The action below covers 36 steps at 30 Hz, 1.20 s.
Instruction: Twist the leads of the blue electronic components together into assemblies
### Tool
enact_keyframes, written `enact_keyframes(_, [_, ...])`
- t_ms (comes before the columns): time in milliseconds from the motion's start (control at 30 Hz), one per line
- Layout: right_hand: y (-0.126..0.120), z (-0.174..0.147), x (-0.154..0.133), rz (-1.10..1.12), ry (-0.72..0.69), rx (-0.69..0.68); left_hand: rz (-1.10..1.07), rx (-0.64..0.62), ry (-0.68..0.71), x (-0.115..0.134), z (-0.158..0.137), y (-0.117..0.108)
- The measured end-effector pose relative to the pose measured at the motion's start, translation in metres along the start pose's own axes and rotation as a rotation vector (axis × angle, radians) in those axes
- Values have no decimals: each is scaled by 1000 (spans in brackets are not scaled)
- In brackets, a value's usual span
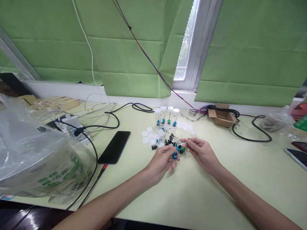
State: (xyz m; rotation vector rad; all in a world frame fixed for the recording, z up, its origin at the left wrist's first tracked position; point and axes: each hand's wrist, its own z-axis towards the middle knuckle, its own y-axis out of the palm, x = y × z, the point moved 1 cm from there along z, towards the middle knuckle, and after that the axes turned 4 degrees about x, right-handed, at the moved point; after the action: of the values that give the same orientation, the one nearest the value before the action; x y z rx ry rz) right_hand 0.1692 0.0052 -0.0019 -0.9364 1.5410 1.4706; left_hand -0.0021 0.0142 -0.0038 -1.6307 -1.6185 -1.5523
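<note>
Over the table, my left hand (pixel 163 158) is closed on a small metallic blue part (pixel 175 155); its exact kind is too small to make out. My right hand (pixel 201 154) pinches a thin metal rod (pixel 182 143), which reaches across toward the left fingertips. Whether rod and blue part are joined, I cannot tell. Just behind the hands lies a pile of small black, blue and green parts with thin pins (pixel 171 137). Several clear vials with white caps (pixel 169 117) stand upright behind it, each with a coloured part inside. Loose white caps (pixel 145 140) lie left of the pile.
A black phone (pixel 114 147) lies left of the hands, near black cables (pixel 97 153). A large clear plastic bag (pixel 40 153) fills the left side. At the back right sits an open cardboard box (pixel 222 116). More phones (pixel 297 156) lie at the right edge.
</note>
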Motion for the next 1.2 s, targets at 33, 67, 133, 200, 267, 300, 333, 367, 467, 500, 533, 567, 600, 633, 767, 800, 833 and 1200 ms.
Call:
enact_keyframes(33, [1, -1, -1, -36, -34, -6, 6, 6, -2, 0, 0, 0])
enact_keyframes(67, [2, -3, -1, -72, -72, -11, 13, 11, -3, 1, -1, 1])
enact_keyframes(133, [4, -6, -2, -140, -148, -21, 25, 16, -7, 1, -1, 2])
enact_keyframes(200, [7, -9, -4, -201, -217, -34, 33, 13, -7, 1, -2, 2])
enact_keyframes(267, [11, -11, -5, -248, -268, -44, 37, 6, -4, 0, -2, 3])
enact_keyframes(300, [13, -12, -5, -268, -287, -45, 37, 1, -2, -1, -2, 2])
enact_keyframes(333, [15, -13, -6, -283, -304, -47, 38, -4, 0, -2, -2, 2])
enact_keyframes(367, [17, -14, -6, -293, -317, -49, 39, -10, 3, -2, -1, 2])
enact_keyframes(467, [21, -15, -5, -307, -343, -72, 48, -25, 14, -3, -1, 1])
enact_keyframes(500, [21, -15, -4, -308, -349, -83, 52, -29, 20, -4, -1, 1])
enact_keyframes(533, [22, -16, -4, -309, -352, -92, 56, -33, 24, -4, -1, 1])
enact_keyframes(567, [22, -16, -3, -313, -354, -101, 59, -37, 28, -4, -1, 1])
enact_keyframes(600, [22, -16, -3, -319, -355, -107, 62, -42, 32, -4, -1, 1])
enact_keyframes(633, [22, -16, -2, -326, -354, -110, 64, -46, 34, -4, -1, 1])
enact_keyframes(767, [21, -17, -1, -343, -350, -98, 69, -50, 37, -4, -2, 2])
enact_keyframes(800, [21, -17, -1, -345, -347, -94, 70, -49, 37, -4, -2, 2])
enact_keyframes(833, [21, -17, -1, -346, -344, -94, 70, -48, 37, -4, -2, 2])
enact_keyframes(1200, [21, -16, -1, -352, -343, -109, 80, -53, 29, -3, -2, 2])
